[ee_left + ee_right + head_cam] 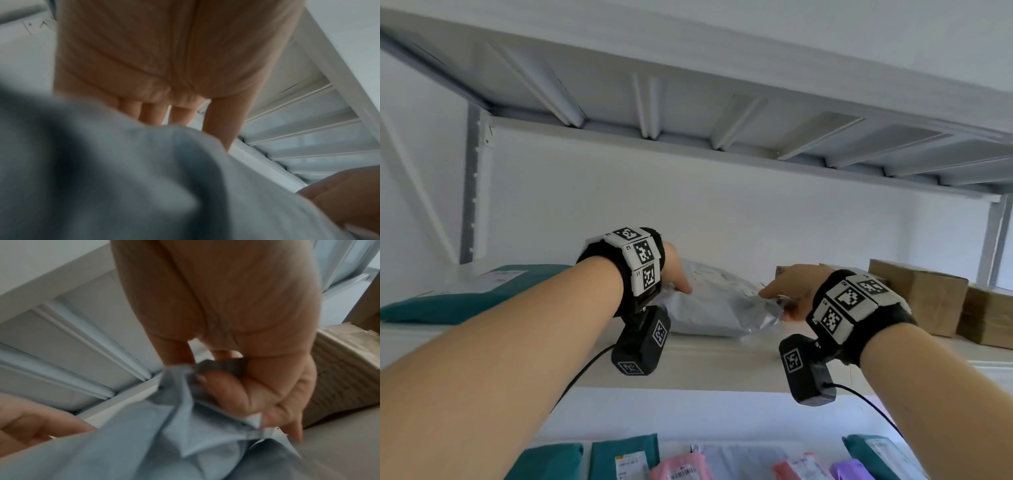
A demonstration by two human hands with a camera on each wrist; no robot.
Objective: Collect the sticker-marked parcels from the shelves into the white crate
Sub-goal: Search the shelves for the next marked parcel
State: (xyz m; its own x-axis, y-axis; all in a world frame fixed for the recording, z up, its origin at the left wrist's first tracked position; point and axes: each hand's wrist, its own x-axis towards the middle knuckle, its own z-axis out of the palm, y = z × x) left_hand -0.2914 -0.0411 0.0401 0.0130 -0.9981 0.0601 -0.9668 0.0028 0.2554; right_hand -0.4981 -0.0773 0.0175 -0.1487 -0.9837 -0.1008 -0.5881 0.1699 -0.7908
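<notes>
A crumpled grey poly parcel (719, 308) lies on the upper shelf board (722, 363), and both my hands are on it. My left hand (676, 274) grips its left end, fingers (218, 123) laid over the top and thumb on the near side. My right hand (791, 291) pinches the bunched right end between thumb and fingers (222, 386). The grey parcel (144, 178) fills the lower part of the left wrist view, and the same parcel (144, 443) fills the bottom of the right wrist view. No sticker shows on it from here. The white crate is out of view.
A flat teal parcel (465, 298) lies to the left on the same shelf. Brown cardboard boxes (921, 294) stand to the right, close to my right wrist. The ribbed underside of the shelf above (688, 113) hangs overhead. The lower shelf holds teal, pink (681, 469) and purple parcels.
</notes>
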